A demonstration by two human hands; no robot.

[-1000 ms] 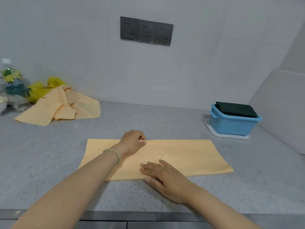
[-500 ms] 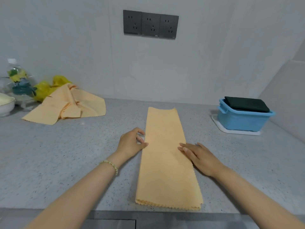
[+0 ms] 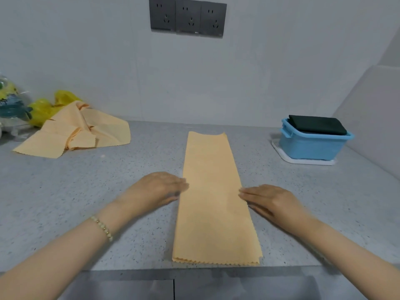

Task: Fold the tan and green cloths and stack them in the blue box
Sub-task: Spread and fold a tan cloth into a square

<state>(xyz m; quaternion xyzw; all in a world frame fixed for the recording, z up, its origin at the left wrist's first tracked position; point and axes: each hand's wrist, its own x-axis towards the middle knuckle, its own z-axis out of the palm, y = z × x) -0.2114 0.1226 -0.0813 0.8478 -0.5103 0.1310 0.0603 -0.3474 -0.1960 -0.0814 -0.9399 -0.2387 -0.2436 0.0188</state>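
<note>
Fingers on left hand, curled before, now lie straight like right hand's, touching tan cloth.

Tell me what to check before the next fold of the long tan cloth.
Long tan cloth lies flat and straight: ok.
Left hand touches its left edge: ok.
Right hand touches its right edge: ok.
Near end sits on the counter, not hanging off: ok.
Room in the blue box above the green cloth: cannot tell.
Other tan cloth folded: not ok, crumpled.
</note>
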